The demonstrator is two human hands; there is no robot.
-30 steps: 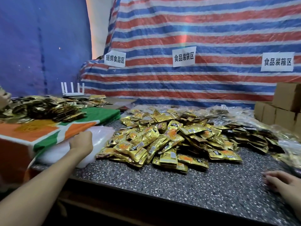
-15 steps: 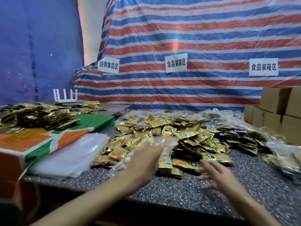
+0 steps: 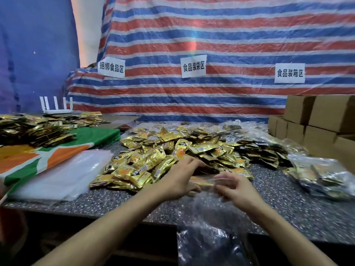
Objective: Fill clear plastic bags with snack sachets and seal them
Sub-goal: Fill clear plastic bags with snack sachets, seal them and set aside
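Both hands work at the near foot of the sachet pile [image 3: 172,150]. The left hand [image 3: 179,182] has its fingers curled round one lip of a clear bag [image 3: 207,233], and the right hand [image 3: 237,191] pinches the opposite lip, so the mouth is only partly parted. From there the bag trails away from the pile towards the person and droops over the front edge of the bench [image 3: 115,200]. It looks empty to me, though a gold strip shows through the film at the mouth and I cannot tell if it lies inside or underneath. The worry is that hanging tail. With nothing beneath it, the first sachets dropped in could drag the slick film out of so light a pinch and spill over the edge. The thin plastic may also cling shut again. Left of the pile lies a stack of flat bags [image 3: 63,173]. To the right sit filled bags [image 3: 317,175], with cardboard boxes [image 3: 317,120] beyond.
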